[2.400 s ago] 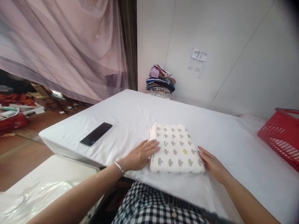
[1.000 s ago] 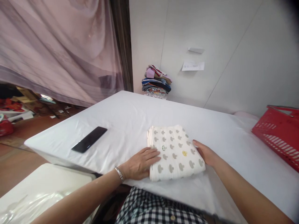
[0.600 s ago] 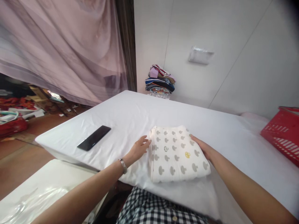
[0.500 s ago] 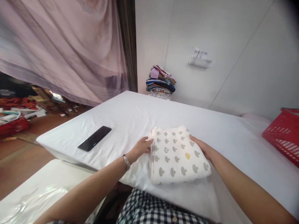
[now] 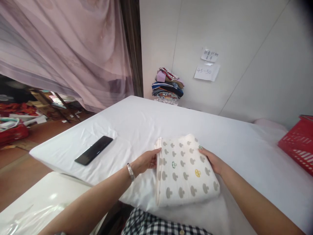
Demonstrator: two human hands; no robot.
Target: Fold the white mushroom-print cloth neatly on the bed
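A folded white cloth [image 5: 187, 169] printed with grey mushroom-like shapes, plus a yellow one and a few green ones, lies near the front edge of the white-covered table [image 5: 117, 117]. My left hand [image 5: 145, 160], with a silver bracelet at the wrist, pinches the cloth's left edge, thumb on top and fingers curled beneath. On the opposite side, my right hand [image 5: 212, 160] grips the right edge, its thumb on the upper face and the other fingers largely hidden. Layers of the fold show along the left side.
A black phone [image 5: 94, 150] lies left on the table. A stack of folded clothes [image 5: 167, 85] stands at the back by the wall, under paper notes [image 5: 207, 71] to its right. A red basket [image 5: 297, 143] sits at the right edge. A white surface with clear plastic [image 5: 36, 209] is lower left.
The left hand's thumb has come down onto the cloth's left edge, closing on it. The cloth appears slightly lower and nearer to me; the view has shifted a little.
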